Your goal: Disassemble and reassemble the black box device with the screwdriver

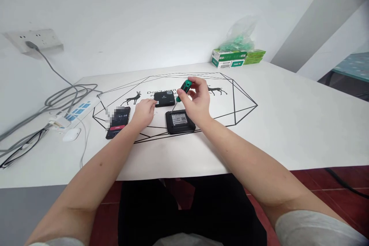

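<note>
Here, a lit phone (pixel 122 117) is seen on the tabletop (pixel 288 123); the left hand (pixel 145 112) is placed at a black case's (pixel 164 100) left edge, whether gripping cannot be told; nearer, a labelled black device (pixel 180 120) is met at its far-left corner by a screwdriver (pixel 185 87) grasped in the right hand (pixel 199 102); boxes (pixel 230 57) are stacked beyond.
</note>
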Tool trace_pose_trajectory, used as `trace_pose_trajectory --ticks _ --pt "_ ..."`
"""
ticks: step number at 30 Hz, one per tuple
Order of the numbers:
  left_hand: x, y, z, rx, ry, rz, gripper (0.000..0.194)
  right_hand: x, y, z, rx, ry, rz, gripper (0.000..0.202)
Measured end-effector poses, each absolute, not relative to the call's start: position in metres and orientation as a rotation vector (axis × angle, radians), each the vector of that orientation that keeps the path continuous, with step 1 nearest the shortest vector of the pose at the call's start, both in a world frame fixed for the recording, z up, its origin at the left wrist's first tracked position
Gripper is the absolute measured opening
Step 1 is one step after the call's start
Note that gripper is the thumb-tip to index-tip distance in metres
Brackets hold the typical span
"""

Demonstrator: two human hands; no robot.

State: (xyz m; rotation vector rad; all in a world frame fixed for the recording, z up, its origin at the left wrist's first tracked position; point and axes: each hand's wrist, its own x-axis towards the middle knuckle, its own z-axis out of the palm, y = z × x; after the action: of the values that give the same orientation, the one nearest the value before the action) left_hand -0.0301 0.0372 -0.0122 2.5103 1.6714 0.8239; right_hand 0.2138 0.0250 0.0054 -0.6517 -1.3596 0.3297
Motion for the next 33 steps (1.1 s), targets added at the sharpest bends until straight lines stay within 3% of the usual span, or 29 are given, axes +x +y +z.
trace_pose_trajectory --ticks 6,11,13,25,33 --pt "-0.023 0.017 -0.001 2.533 1.427 0.641 0.048 0.218 0.029 0.005 -0.709 -1.388 0.287 0.041" --pt "-0.007 -0.004 0.004 2.535 1.231 0.253 0.103 0.218 0.032 0.003 -0.718 -1.383 0.284 0.04" --pt "-0.003 -0.008 0.006 2.502 1.276 0.199 0.113 0.218 0.032 0.003 -0.725 -1.404 0.289 0.041" --pt "0.012 -0.021 0.009 2.577 1.213 0.161 0.11 0.216 0.023 0.008 -0.726 -1.49 0.321 0.039" --pt "0.013 -0.015 0.0 2.533 1.148 -0.028 0.136 0.215 0.022 0.007 -0.717 -1.571 0.337 0.038"
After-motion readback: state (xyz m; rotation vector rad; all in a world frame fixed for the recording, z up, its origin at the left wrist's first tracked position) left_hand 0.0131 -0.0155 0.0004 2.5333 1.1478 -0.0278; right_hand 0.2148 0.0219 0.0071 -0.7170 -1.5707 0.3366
